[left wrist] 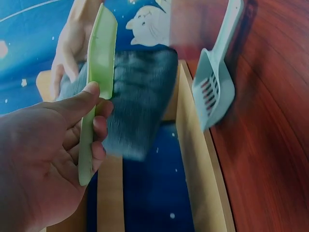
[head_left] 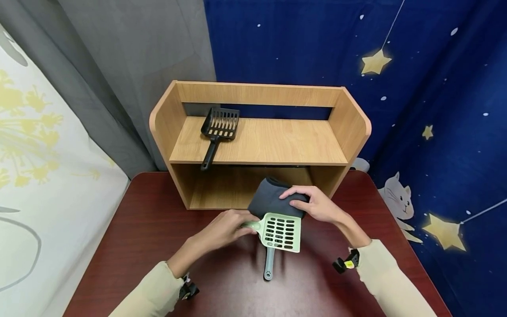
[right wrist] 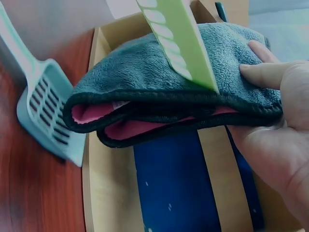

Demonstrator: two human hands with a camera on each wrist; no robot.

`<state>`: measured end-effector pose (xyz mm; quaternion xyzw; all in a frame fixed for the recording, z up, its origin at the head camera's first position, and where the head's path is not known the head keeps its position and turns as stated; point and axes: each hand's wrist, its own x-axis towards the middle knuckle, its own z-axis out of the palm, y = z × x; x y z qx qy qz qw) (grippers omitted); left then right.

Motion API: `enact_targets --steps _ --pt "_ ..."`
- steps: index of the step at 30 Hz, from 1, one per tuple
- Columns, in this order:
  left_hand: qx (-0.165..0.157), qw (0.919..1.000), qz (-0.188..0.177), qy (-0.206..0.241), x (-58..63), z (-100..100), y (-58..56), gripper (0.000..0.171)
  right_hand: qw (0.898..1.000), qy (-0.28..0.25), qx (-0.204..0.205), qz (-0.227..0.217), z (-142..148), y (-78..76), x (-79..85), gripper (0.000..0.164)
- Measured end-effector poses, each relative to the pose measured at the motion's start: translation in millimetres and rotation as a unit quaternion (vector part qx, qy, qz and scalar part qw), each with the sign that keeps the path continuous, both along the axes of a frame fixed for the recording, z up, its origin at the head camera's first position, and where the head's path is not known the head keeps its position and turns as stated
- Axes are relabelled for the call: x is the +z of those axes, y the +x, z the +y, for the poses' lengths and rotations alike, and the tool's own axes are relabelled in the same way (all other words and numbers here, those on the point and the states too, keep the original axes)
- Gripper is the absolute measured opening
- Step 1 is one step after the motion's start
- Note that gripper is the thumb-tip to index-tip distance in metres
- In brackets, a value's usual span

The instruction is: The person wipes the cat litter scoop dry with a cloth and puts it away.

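My left hand (head_left: 229,225) pinches the handle of a light green litter scoop (left wrist: 102,53) between thumb and fingers. The slotted pan of that scoop is held out to the right, in front of a folded grey towel (head_left: 264,198). Gripped at its right side by my right hand (head_left: 317,205), the towel shows dark edging and a pink inner face (right wrist: 133,129) in the right wrist view. Below the green scoop, a blue-grey litter scoop (left wrist: 223,92) lies on the table with its handle toward me; its pan is mostly hidden in the head view.
A two-tier wooden shelf (head_left: 257,141) stands at the back of the dark red table (head_left: 154,246). On its upper tier lies a black litter scoop (head_left: 214,140), its handle jutting past the front edge. Curtains (head_left: 285,39) hang behind.
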<state>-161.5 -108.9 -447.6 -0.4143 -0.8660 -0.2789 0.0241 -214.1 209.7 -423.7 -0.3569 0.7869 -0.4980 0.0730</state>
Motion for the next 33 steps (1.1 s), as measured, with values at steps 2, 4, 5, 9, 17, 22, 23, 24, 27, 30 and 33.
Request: enact_targets --steps 2,4,5,9,17,22,23,24,27,30,33 --pt "0.007 0.9999 0.009 0.001 -1.3 -6 -0.1 0.026 1.0 0.009 -0.012 0.0 9 1.8 1.8 0.026" --pt "0.013 0.9998 0.013 0.0 -2.3 -12 -0.1 0.028 1.0 0.015 -0.02 0.001 18 3.0 2.8 0.026" --pt "0.015 0.9998 0.013 -0.001 -2.6 -14 0.0 0.028 1.0 0.016 -0.022 0.003 21 3.5 2.9 0.027" --pt "0.01 1.0 0.001 -0.001 -2.9 -16 0.2 0.028 1.0 0.012 -0.02 0.007 24 4.2 1.8 0.027" --pt "-0.009 0.9998 0.014 0.013 -0.3 5 0.4 0.025 0.999 -0.015 -0.019 0.022 -3 2.6 2.8 0.027" --pt "-0.005 0.9999 0.007 0.012 0.1 10 2.2 0.026 0.999 -0.02 -0.034 0.031 -10 1.9 3.8 0.028" --pt "-0.004 0.9999 0.006 0.01 0.2 10 2.5 0.026 0.999 -0.018 -0.034 0.026 -9 2.0 4.3 0.028" --pt "-0.004 0.9999 0.008 0.01 0.1 9 2.6 0.026 0.999 -0.014 -0.033 0.02 -9 2.1 4.5 0.028" --pt "0.001 0.9999 0.015 0.007 0.0 5 2.6 0.025 1.0 0.001 -0.028 0.008 -4 2.6 5.2 0.028" --pt "0.01 0.9998 0.018 0.007 0.0 0 2.6 0.026 0.999 0.017 -0.028 0.0 4 4.1 6.2 0.028" --pt "0.02 0.9996 0.018 0.006 -0.6 -6 2.9 0.028 0.999 0.029 -0.034 -0.001 15 5.9 7.2 0.028"
